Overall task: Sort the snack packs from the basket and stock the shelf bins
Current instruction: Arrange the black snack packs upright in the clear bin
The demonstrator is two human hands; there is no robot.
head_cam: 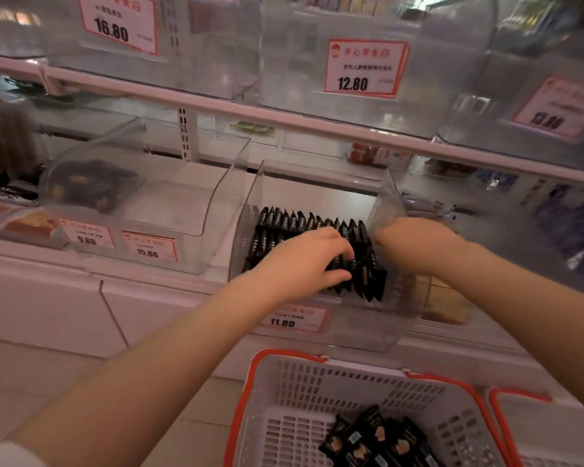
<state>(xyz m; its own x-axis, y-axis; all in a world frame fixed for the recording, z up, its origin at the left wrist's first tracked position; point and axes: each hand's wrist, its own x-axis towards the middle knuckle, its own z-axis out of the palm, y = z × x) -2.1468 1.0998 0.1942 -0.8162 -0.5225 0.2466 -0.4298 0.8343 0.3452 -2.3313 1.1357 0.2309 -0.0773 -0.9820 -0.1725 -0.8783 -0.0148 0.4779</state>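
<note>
A clear plastic shelf bin [317,332] with an 11.80 price tag holds a row of black snack packs [294,220] standing on edge. My left hand [304,261] reaches into the bin and its curled fingers grip the packs at the right end of the row. My right hand [415,244] is at the bin's right wall, fingers curled behind the packs; what it holds is hidden. Below, a white basket with an orange rim [284,392] holds several more black snack packs [378,439].
Another clear bin [169,210] to the left carries 9.80 and 15.80 tags and dark packs. The upper shelf [284,112] holds bins tagged 16.80 and 12.80. A second orange-rimmed basket [533,419] sits at the lower right.
</note>
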